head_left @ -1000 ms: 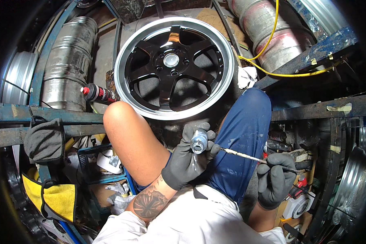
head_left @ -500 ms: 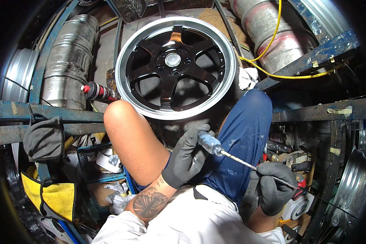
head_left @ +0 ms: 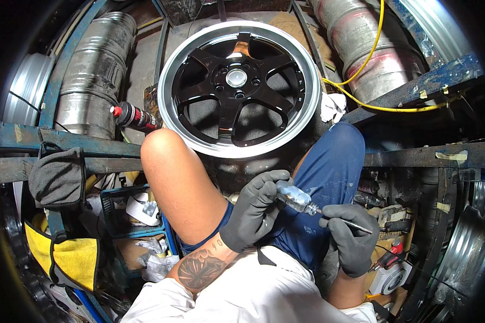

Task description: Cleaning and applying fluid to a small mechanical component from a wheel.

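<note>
Bottle (head_left: pixel 295 196), small, bluish-grey, smeared whitish, tilted, rod (head_left: pixel 359 226) at mouth

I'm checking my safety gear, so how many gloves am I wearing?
2: one on the left hand, which holds the small bottle, and one on the right hand, which holds the thin stick.

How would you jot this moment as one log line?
left hand: holds small bottle | right hand: holds thin rod, end at bottle's neck | ahead: black-spoked wheel
</note>
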The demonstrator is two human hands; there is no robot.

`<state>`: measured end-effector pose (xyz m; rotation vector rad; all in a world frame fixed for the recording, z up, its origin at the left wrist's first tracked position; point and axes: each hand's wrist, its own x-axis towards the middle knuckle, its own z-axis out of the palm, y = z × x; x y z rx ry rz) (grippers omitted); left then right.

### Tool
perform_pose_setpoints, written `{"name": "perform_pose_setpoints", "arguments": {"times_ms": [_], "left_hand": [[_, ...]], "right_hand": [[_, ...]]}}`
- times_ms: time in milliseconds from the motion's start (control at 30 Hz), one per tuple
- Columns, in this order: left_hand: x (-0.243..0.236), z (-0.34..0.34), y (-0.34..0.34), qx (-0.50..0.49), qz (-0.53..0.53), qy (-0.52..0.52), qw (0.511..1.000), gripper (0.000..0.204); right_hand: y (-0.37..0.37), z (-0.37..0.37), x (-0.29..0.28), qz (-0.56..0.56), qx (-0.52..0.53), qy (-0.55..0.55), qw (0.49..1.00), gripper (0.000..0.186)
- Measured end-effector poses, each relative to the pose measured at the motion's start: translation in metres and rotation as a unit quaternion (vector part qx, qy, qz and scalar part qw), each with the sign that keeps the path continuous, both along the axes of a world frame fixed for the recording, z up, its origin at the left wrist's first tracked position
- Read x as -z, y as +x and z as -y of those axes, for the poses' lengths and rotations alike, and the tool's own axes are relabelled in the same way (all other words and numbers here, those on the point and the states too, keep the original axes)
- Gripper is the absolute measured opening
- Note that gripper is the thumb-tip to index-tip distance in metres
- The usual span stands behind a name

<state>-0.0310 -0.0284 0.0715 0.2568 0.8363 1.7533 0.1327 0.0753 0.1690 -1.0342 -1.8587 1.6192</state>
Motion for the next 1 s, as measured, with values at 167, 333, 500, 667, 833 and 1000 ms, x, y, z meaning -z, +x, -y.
{"name": "perform_pose_setpoints", "arguments": {"times_ms": [167, 333, 500, 667, 833, 1000], "left_hand": [[0.004, 0.0, 0.0, 0.008, 0.126, 0.014, 0.992, 0.042], [-0.011, -0.002, -0.008, 0.059, 0.132, 0.014, 0.989, 0.047], [-0.03, -0.001, -0.012, 0.107, 0.038, -0.076, 0.991, 0.055], [-0.035, 0.0, -0.007, 0.101, -0.041, -0.113, 0.988, 0.053], [-0.042, 0.002, -0.007, 0.091, -0.118, -0.153, 0.977, 0.047], [-0.042, 0.0, -0.008, 0.09, -0.136, -0.139, 0.977, 0.046]], "right_hand": [[0.003, 0.0, 0.007, -0.059, 0.065, -0.129, 0.988, 0.017], [0.004, 0.0, 0.011, -0.08, 0.147, -0.109, 0.98, 0.017], [0.006, 0.001, 0.014, -0.062, 0.168, -0.077, 0.981, 0.016], [0.015, -0.004, 0.017, -0.1, 0.14, -0.064, 0.983, 0.017], [0.02, -0.009, 0.018, -0.133, 0.115, -0.123, 0.977, 0.022], [0.018, -0.005, 0.026, -0.149, 0.132, -0.099, 0.975, 0.023]]}}
